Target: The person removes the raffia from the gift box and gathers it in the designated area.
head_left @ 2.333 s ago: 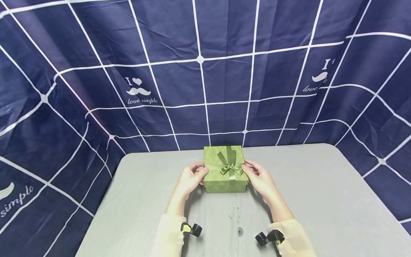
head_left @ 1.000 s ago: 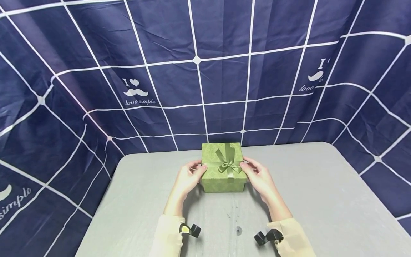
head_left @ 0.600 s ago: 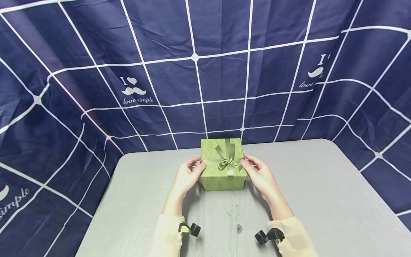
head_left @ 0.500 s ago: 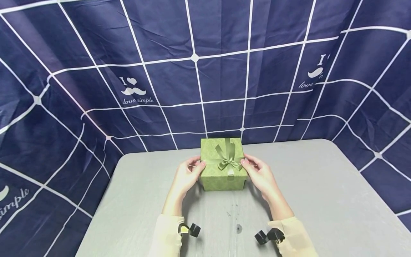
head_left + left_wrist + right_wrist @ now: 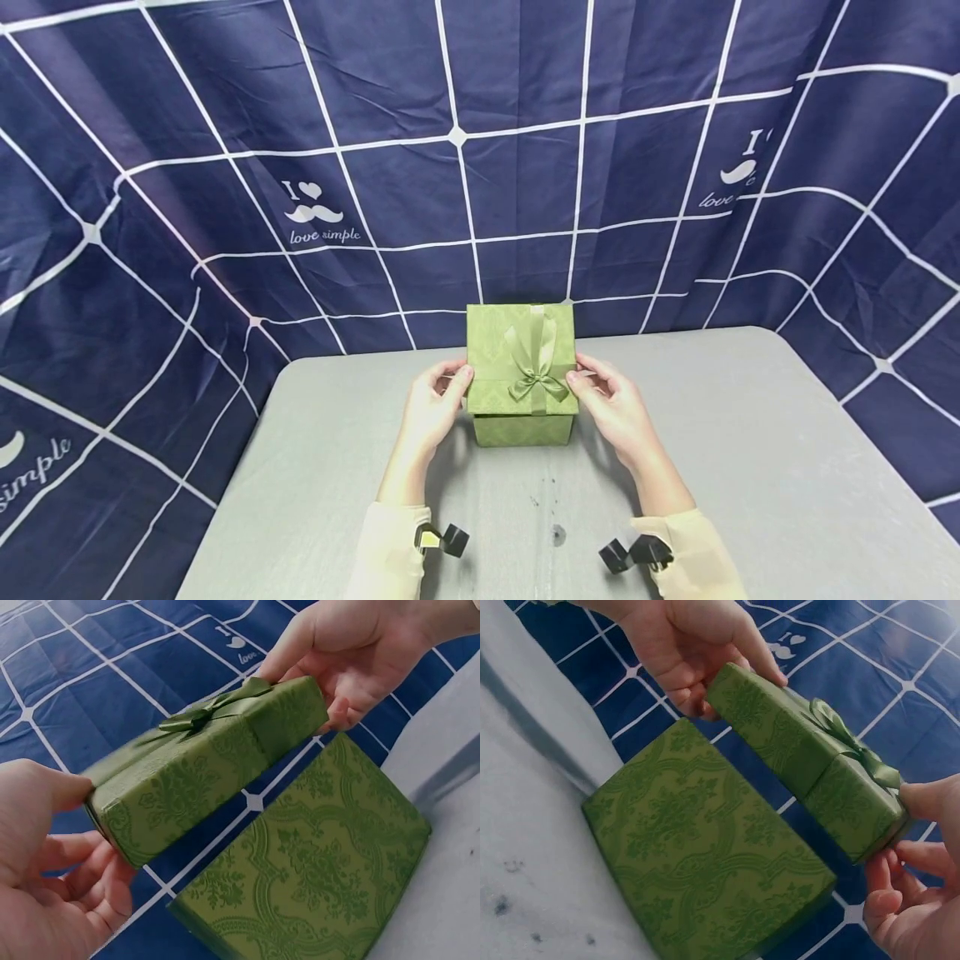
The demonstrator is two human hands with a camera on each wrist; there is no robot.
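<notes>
A green gift box with an embossed floral pattern stands in two parts near the table's far side. Its lid (image 5: 491,342), topped with a green ribbon bow (image 5: 537,383), hangs above the box base (image 5: 522,430). Both wrist views show blue cloth through the gap between lid (image 5: 180,787) and base (image 5: 705,847). My left hand (image 5: 431,408) pinches the lid's left edge, thumb on top and fingers at the side and below. At the opposite edge, my right hand (image 5: 615,408) grips it the same way. The inside of the base is hidden under the lid.
A grey table (image 5: 322,467) with rounded far corners bears the box; a few dark marks (image 5: 558,536) spot its surface near me. Dark blue cloth (image 5: 405,192) with white grid lines hangs behind and on both sides.
The lid has risen off the base, held by both hands, and its far edge now overlaps the back cloth. Both hands have gone up with it. The base stays on the table.
</notes>
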